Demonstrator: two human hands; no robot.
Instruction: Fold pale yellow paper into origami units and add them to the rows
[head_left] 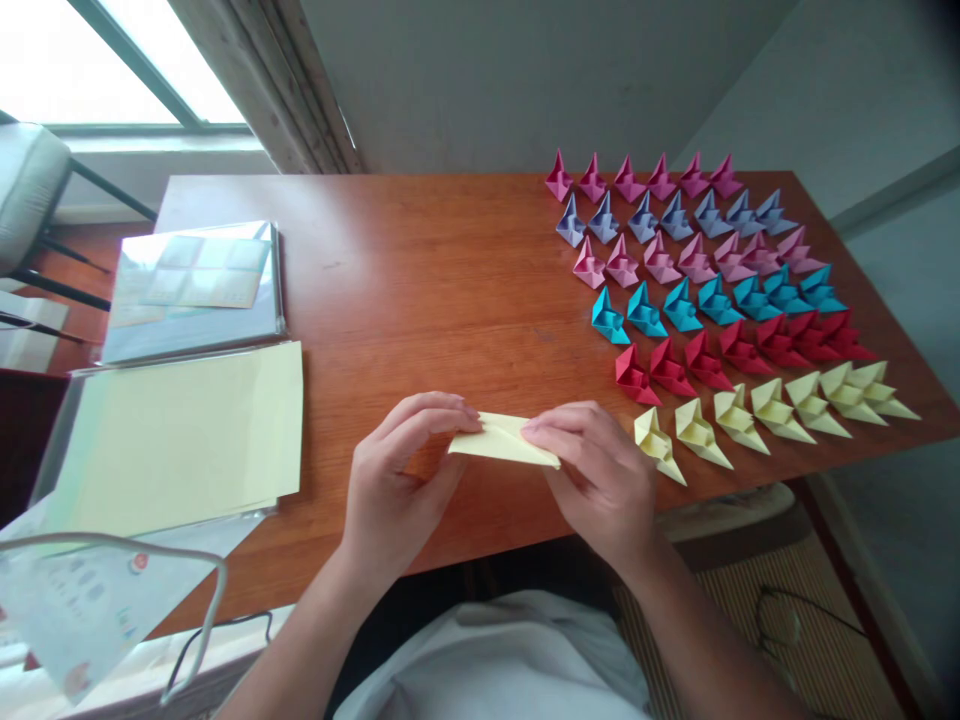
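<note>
A folded piece of pale yellow paper [499, 440] is held between my two hands, above the near edge of the table. My left hand [405, 470] pinches its left end, thumb underneath and fingers on top. At the right end, my right hand [596, 470] grips it the same way. The paper is a flat, narrow shape with slanted ends and a crease across its top. Just right of my right hand stands the nearest yellow origami boat [658, 447], in a row of similar yellow ones.
Behind the yellow row are rows of red [705, 360], blue [682, 305], pink [661, 258], purple [643, 218] and magenta origami boats [627, 180]. Yellow paper sheets [187, 440] and a plastic-wrapped pack [142, 300] lie at left. A pale cable [217, 600] curves at lower left.
</note>
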